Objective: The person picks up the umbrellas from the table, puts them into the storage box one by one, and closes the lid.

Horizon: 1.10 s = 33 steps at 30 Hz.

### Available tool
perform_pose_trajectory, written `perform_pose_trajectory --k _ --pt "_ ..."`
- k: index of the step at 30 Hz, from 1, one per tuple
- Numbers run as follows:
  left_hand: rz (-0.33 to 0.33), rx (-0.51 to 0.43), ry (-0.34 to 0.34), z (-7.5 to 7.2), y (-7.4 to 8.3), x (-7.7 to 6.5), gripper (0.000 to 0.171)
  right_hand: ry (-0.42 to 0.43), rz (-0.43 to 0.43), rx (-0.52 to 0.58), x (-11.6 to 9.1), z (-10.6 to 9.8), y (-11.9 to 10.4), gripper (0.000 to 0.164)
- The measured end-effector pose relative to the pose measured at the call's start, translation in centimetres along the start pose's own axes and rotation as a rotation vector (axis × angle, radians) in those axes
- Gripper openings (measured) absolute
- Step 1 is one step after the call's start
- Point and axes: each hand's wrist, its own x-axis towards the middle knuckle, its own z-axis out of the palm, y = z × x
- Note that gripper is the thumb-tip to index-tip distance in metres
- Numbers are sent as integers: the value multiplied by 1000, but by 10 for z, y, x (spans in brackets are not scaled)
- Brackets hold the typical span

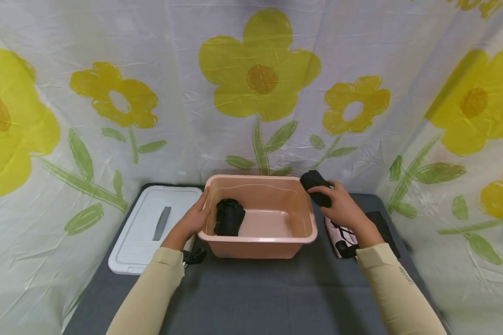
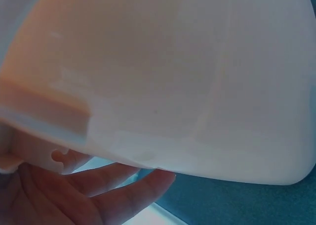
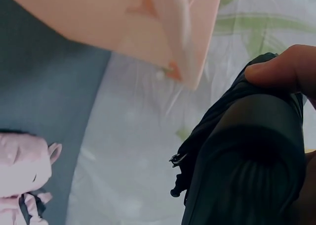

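A peach plastic storage bin stands on the grey table. My left hand holds its left rim; in the left wrist view the fingers lie along the outside of the wall. Inside the bin, at the left, rests a black folded umbrella. My right hand grips a second black folded umbrella, raised beside the bin's right rim. The right wrist view shows the thumb pressed on its cloth, with the dark handle end towards the camera.
A white lid with a grey handle lies left of the bin. Under my right forearm are a pink bundle with black straps and a dark folded item. A flower-printed curtain borders the table behind and at both sides.
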Motion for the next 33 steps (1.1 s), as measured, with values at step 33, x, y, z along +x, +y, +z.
perform_pose_trajectory --k 33 --pt "50 -5 22 1 -6 0 65 -227 -56 425 49 29 -38 57"
